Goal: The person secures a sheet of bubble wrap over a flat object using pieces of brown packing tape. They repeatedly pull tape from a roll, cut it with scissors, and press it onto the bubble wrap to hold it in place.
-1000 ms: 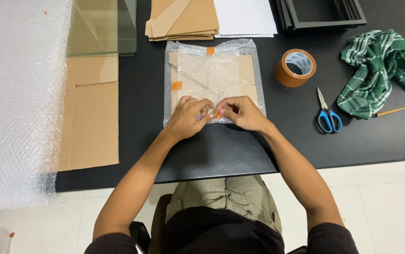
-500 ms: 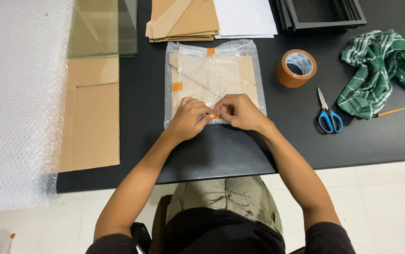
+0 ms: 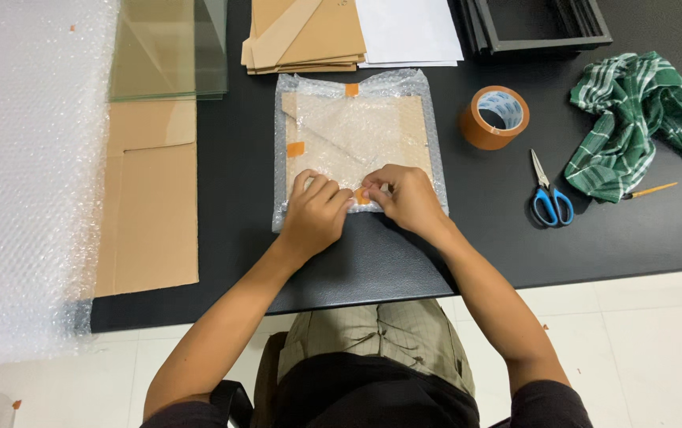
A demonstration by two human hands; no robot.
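Pressing orange tape [image 3: 362, 197] onto a flat bubble-wrapped parcel [image 3: 354, 135] (square), left hand [image 3: 315, 212] and right hand [image 3: 407, 196] pinching.

- Black tabletop [image 3: 595, 238], matte, even overhead light, no hard shadows.
- Floor [image 3: 658, 349]: pale tiles, approx. white.
- Dark seat edge [image 3: 234, 396], poss. a chair.

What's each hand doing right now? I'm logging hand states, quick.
Left hand: fingers curled, pressing on the bubble-wrapped package.
Right hand: fingertips pressing an orange tape piece onto the package's near edge.
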